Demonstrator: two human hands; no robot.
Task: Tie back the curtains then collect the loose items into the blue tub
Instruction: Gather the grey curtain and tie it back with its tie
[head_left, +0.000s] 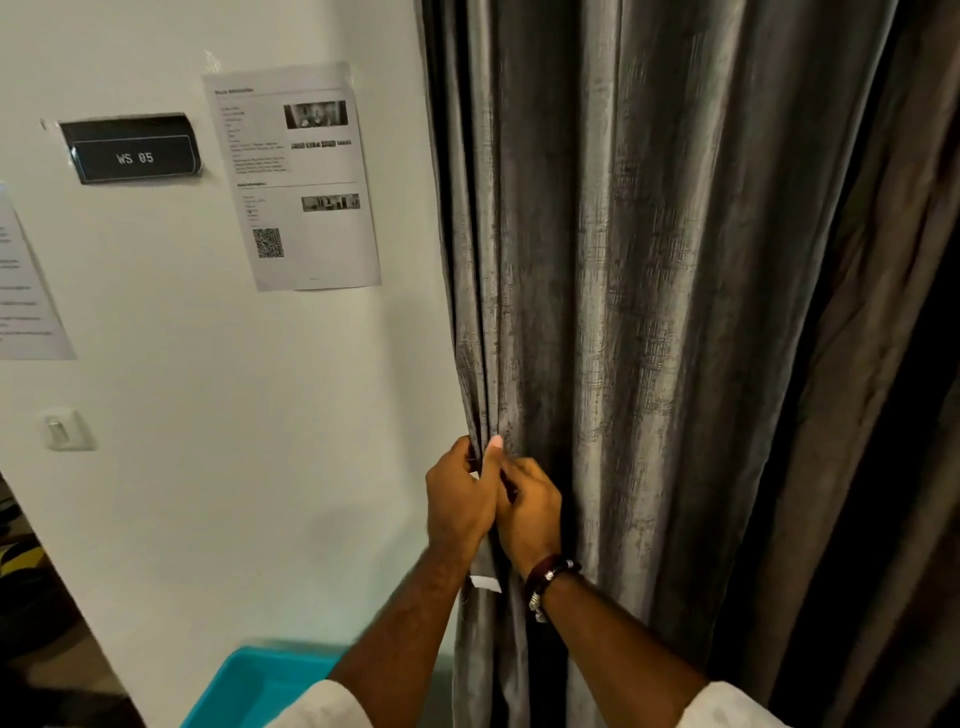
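A grey, shiny curtain (649, 312) hangs in folds down the right half of the view, next to a white wall. My left hand (460, 499) pinches the curtain's left edge at about waist height, thumb up against the cloth. My right hand (530, 512), with a dark bracelet at the wrist, sits just right of it and grips the same edge folds. A small white tag (485, 582) on the curtain edge shows below my hands. The blue tub (249, 686) lies low at the bottom left, partly hidden by my left sleeve; its inside shows nothing.
On the white wall (234, 441) hang a black "WS 05" sign (134, 150), a printed sheet with a QR code (296, 176) and another sheet (26, 291) at the far left. A light switch (65, 428) sits lower left. A darker curtain panel (883, 415) hangs at the right.
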